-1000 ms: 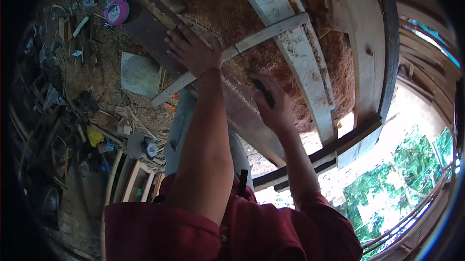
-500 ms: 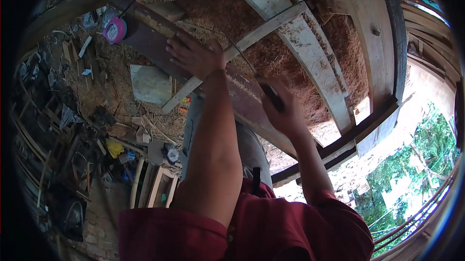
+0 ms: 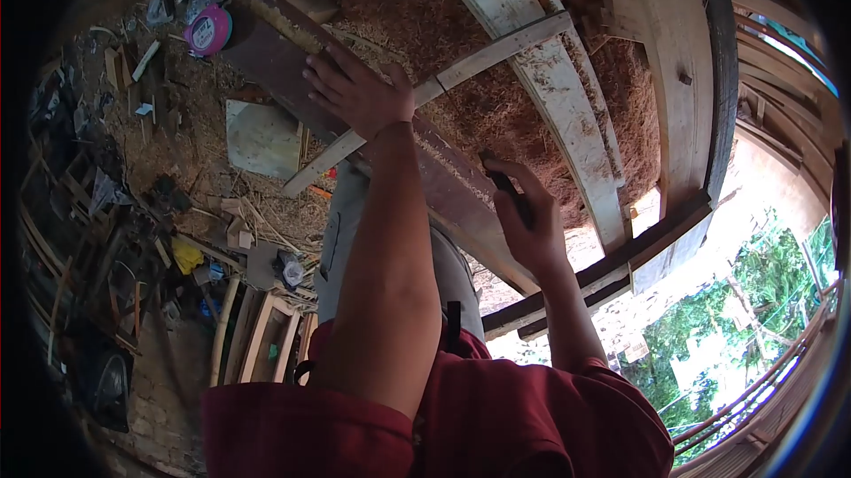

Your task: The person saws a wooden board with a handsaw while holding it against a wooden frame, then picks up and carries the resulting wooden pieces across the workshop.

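Note:
My left hand point(image 3: 363, 92) lies on a long dark reddish board point(image 3: 275, 74), fingers spread, its heel over a thin wooden strip point(image 3: 505, 45) that crosses the board at an angle. A dark line marks the strip just right of the hand. My right hand point(image 3: 532, 225) is closed around the black handle of a handsaw point(image 3: 511, 192), to the right of the board. Its thin blade hardly shows now. A pink and teal tape measure point(image 3: 211, 30) sits at the board's far left end.
Curved, whitish wooden ribs point(image 3: 541, 79) and a thick curved plank point(image 3: 669, 79) rise on the right, over a heap of sawdust point(image 3: 390, 8). A pale flat panel point(image 3: 263, 138) lies left of the board. Wood offcuts and clutter cover the ground at left.
My right hand has drawn the saw back toward my body, and its blade no longer shows across the strip. My left hand keeps its place on the board. The view has shifted slightly.

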`<state>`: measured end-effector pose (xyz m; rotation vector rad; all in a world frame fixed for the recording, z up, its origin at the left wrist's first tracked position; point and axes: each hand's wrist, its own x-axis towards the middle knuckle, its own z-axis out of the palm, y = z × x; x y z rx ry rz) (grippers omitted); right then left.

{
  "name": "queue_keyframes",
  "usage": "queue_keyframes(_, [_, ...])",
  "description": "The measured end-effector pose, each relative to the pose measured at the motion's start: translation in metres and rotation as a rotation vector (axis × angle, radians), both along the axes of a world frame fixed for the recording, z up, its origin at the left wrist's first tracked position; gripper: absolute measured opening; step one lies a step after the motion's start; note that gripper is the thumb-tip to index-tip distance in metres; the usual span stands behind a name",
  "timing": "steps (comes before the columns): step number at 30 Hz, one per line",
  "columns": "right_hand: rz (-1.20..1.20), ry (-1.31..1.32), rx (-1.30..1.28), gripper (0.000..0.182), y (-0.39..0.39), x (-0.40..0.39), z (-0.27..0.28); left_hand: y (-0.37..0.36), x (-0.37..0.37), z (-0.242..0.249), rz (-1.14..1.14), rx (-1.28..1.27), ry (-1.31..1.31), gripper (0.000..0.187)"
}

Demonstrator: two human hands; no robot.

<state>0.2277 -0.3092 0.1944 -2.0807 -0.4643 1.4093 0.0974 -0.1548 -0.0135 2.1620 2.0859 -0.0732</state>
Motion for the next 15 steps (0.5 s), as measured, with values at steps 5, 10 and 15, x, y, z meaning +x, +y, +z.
queue_keyframes(5, [0.082, -0.164, 0.096, 0.037, 0.026, -0.007, -0.044, 0.001, 0.0, 0.0, -0.004, 0.016, -0.03, 0.093])
queue_keyframes(10, [0.104, -0.15, 0.144, 0.037, 0.008, -0.007, -0.037, -0.007, -0.005, 0.002, 0.008, 0.02, -0.06, 0.091])
queue_keyframes(15, [0.0, -0.008, 0.074, 0.036, -0.01, 0.004, -0.022, 0.004, -0.001, -0.001, -0.002, 0.047, -0.074, 0.091])
